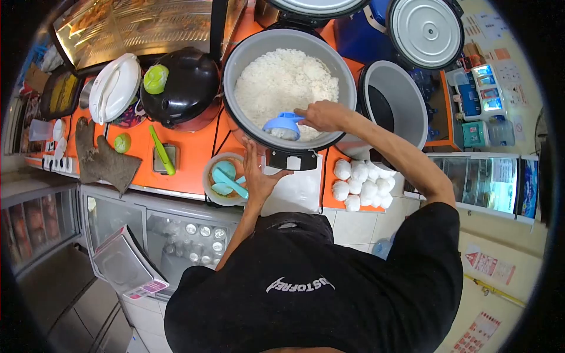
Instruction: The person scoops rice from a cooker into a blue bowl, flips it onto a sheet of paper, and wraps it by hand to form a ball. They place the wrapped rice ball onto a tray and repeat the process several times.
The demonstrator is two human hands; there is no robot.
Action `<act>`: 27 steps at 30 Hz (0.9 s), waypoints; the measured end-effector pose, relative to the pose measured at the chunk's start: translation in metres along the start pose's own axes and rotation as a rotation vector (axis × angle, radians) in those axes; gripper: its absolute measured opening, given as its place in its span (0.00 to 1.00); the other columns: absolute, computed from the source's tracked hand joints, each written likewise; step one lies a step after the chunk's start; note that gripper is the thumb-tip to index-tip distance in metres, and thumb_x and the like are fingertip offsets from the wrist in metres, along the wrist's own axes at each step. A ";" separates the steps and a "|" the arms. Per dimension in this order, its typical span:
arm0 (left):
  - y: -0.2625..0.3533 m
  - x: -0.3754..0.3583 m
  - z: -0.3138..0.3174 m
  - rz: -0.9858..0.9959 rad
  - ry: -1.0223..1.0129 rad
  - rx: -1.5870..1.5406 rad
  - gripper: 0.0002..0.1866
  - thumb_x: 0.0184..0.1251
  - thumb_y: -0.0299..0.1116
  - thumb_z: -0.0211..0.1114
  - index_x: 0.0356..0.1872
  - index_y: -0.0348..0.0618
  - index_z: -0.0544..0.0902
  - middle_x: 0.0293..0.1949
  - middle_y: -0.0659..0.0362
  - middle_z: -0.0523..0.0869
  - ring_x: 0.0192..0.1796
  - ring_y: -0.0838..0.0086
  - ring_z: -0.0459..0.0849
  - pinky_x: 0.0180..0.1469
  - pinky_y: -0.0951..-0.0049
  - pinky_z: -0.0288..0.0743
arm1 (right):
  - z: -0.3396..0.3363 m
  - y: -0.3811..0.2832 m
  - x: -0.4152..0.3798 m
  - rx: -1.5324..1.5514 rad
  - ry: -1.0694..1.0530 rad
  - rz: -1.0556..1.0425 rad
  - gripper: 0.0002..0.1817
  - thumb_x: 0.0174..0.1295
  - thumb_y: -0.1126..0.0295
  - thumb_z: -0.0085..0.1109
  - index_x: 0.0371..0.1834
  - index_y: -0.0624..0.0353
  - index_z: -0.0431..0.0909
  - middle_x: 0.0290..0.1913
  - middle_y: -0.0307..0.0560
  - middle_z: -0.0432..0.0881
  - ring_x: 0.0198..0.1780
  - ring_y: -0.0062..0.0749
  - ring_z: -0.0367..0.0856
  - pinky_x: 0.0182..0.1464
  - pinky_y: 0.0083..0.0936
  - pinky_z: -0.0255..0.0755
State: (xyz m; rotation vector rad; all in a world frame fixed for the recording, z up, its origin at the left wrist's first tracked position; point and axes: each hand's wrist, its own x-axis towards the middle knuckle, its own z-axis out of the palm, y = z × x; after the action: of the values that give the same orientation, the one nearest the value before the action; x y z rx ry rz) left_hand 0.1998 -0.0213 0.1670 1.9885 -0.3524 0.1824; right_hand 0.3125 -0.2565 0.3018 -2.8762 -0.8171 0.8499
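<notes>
A large rice cooker pot stands before me, filled with cooked white rice. My right hand grips the handle of a blue scoop, whose cup rests in the rice near the pot's front rim. Some rice shows at the scoop's cup. Against the front of the cooker lies my left hand, fingers spread and thumb pointing right, holding nothing. Just left of it is a bowl with turquoise paddles in it.
White wrapped bundles pile up at the right counter edge. A second, open grey pot stands right of the cooker. Leftward are a black lidded pot, a green-handled tool, a grey cloth and a tilted scale.
</notes>
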 end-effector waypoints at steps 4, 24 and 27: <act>0.000 -0.004 0.000 -0.079 -0.029 -0.073 0.71 0.30 0.53 0.84 0.75 0.32 0.49 0.76 0.39 0.49 0.77 0.49 0.51 0.76 0.51 0.47 | 0.045 -0.004 0.032 0.069 0.053 0.055 0.18 0.69 0.59 0.52 0.50 0.63 0.78 0.35 0.60 0.84 0.40 0.56 0.84 0.43 0.45 0.77; -0.063 -0.067 0.030 -0.317 -0.122 -0.540 0.41 0.54 0.38 0.75 0.69 0.41 0.66 0.73 0.45 0.60 0.76 0.53 0.56 0.75 0.57 0.53 | 0.011 -0.032 -0.095 1.263 0.274 0.050 0.14 0.75 0.60 0.48 0.39 0.61 0.73 0.21 0.33 0.67 0.16 0.12 0.62 0.17 0.14 0.57; -0.095 -0.125 0.068 -0.233 -0.608 -0.201 0.31 0.65 0.40 0.65 0.69 0.48 0.68 0.75 0.49 0.56 0.77 0.51 0.53 0.75 0.55 0.51 | 0.078 -0.057 -0.141 1.527 0.418 0.075 0.14 0.75 0.60 0.48 0.35 0.59 0.71 0.20 0.33 0.67 0.15 0.12 0.60 0.16 0.13 0.55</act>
State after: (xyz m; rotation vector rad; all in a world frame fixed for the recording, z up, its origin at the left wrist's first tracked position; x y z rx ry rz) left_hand 0.1109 -0.0244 0.0204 1.8314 -0.4954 -0.5956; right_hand 0.1445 -0.2864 0.3158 -1.5642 0.0833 0.4455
